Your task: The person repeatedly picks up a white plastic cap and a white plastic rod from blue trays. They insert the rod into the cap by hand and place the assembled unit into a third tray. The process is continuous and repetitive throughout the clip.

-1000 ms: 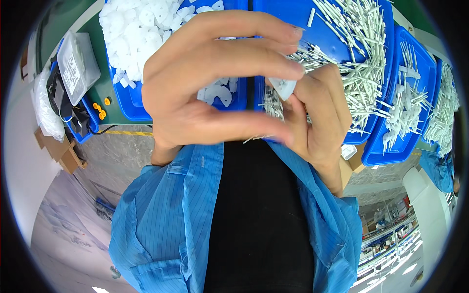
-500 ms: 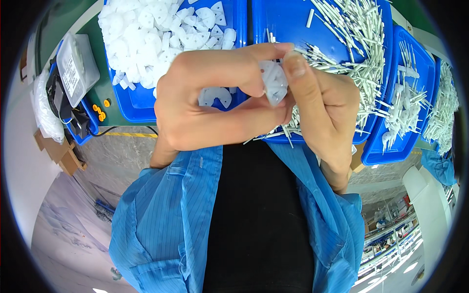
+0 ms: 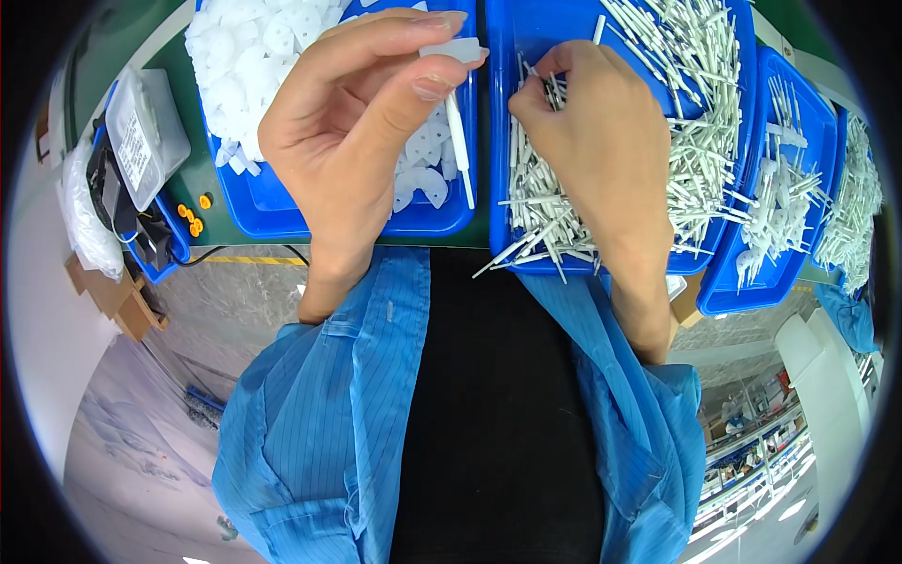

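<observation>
My left hand (image 3: 357,122) pinches a small flat white plastic piece (image 3: 453,49) between thumb and forefinger, with a thin white stick (image 3: 458,141) hanging down from it. It hovers over a blue tray (image 3: 282,211) full of flat white plastic pieces (image 3: 244,56). My right hand (image 3: 601,141) reaches into the middle blue tray (image 3: 503,113) of thin white sticks (image 3: 695,85), fingertips closed on a few sticks (image 3: 537,83) at the tray's left side.
Two more blue trays (image 3: 752,282) with white assembled parts (image 3: 780,207) stand to the right. A clear plastic box (image 3: 146,132) and a small blue bin (image 3: 141,254) with dark items sit at the left on the green bench (image 3: 202,179). Blue sleeves fill the lower view.
The hands, held together half a second ago on one white piece, have parted. The left keeps the piece with a stick in it; the right has moved into the stick tray.
</observation>
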### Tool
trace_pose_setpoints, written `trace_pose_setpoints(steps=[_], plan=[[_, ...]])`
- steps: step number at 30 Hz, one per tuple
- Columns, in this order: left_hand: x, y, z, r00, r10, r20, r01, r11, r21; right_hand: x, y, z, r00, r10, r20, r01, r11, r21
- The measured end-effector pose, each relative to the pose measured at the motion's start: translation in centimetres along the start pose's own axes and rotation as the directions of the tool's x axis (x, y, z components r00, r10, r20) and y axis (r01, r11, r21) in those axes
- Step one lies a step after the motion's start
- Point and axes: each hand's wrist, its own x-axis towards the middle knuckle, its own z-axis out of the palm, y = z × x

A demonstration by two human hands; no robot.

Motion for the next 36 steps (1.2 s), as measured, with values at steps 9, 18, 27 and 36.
trace_pose_setpoints(steps=[9, 18, 27, 36], plan=[[0.7, 0.6, 1.9, 0.989, -0.144, 0.033, 0.148, 0.958, -0.244, 0.2, 1.0, -3.9, 0.994, 0.006, -0.107, 0.077, 0.654, 0.752], [0.5, 0.8, 2.5, 0.980, -0.193, 0.048, 0.198, 0.942, -0.270, -0.5, 0.3, -4.0, 0.981, -0.134, -0.142, 0.189, 0.834, 0.519], [0.0, 0.1, 1.8, 0.991, -0.132, 0.008, 0.132, 0.976, -0.174, -1.6, -1.4, -4.3, 0.952, -0.260, -0.163, 0.302, 0.893, 0.333], [0.3, 0.2, 2.5, 0.990, -0.128, 0.058, 0.139, 0.954, -0.267, -2.8, -3.0, -3.8, 0.999, -0.035, 0.020, 0.024, 0.910, 0.414]])
